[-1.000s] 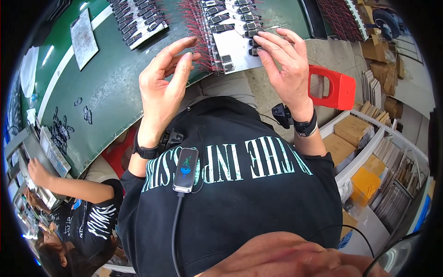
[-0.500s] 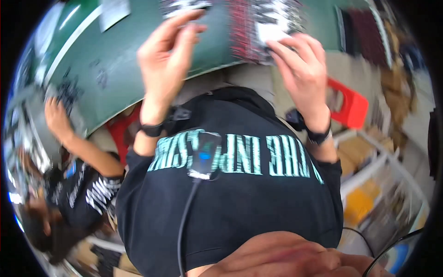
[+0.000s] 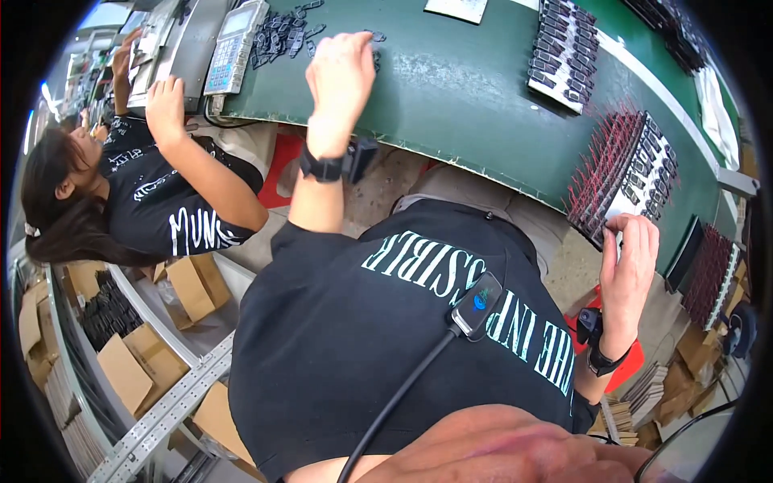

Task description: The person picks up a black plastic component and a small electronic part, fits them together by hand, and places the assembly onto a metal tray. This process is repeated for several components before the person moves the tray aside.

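Note:
My left hand (image 3: 342,76) reaches over the green table, its fingers bent and drawn together. Small black plastic parts (image 3: 377,37) lie right at its fingertips; whether one is between them is hidden. At the near table edge, my right hand (image 3: 632,262) has thumb and fingers closed on the near corner of a white holder board (image 3: 636,181). Rows of black parts sit on that board, and thin red and black wires (image 3: 604,165) fan out along its left side.
A second board of black parts (image 3: 564,52) lies farther back. To the left are a pile of loose black parts (image 3: 282,36) and a grey keypad device (image 3: 235,48). A co-worker's arm (image 3: 193,161) rests near the table's left end. Another wired board (image 3: 708,278) is at far right.
The view has swung left and sharpened. My left hand has moved away from the wired board to the loose black parts, while my right hand stays at the board's near end.

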Motion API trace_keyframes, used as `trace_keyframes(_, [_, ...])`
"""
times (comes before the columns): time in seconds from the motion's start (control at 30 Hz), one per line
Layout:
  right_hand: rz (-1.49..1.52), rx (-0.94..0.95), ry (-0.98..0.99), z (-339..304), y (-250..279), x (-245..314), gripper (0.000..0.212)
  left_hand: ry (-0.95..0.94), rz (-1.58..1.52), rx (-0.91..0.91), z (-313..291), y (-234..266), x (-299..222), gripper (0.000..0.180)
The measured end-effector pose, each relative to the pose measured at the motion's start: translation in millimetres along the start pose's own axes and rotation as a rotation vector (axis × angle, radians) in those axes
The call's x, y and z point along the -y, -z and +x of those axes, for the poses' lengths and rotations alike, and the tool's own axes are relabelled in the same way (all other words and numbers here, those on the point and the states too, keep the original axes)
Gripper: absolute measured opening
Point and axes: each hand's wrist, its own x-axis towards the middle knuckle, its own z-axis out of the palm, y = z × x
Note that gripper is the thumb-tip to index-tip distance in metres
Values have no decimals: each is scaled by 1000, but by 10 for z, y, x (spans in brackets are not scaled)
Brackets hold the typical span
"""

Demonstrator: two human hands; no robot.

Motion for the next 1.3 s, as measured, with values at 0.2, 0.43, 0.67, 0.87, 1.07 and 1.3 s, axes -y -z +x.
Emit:
trace_keyframes(0.2, [-8,-34,13,14,42,58,18,-330,88,161,335,-99,279,20])
trace_keyframes(0.43, [-12,13,67,-76,104,-36,23,-266,75,504,541,3,264,14])
trace_keyframes(0.67, [20,-100,91,-674,-75,-361,24,-174,-484,202,-4,163,-839,24])
trace_keyframes(0.87, [46,-147,118,-1176,-147,-684,22,-89,-1047,244,-768,82,-2161,20])
trace_keyframes(1.07, [112,-175,-7,-1210,-32,-468,18,290,-1580,663,-1101,252,-2654,22])
trace_keyframes(1.3, [907,-354,-282,-998,-170,-174,15,344,-1734,645,-1292,139,-2971,25])
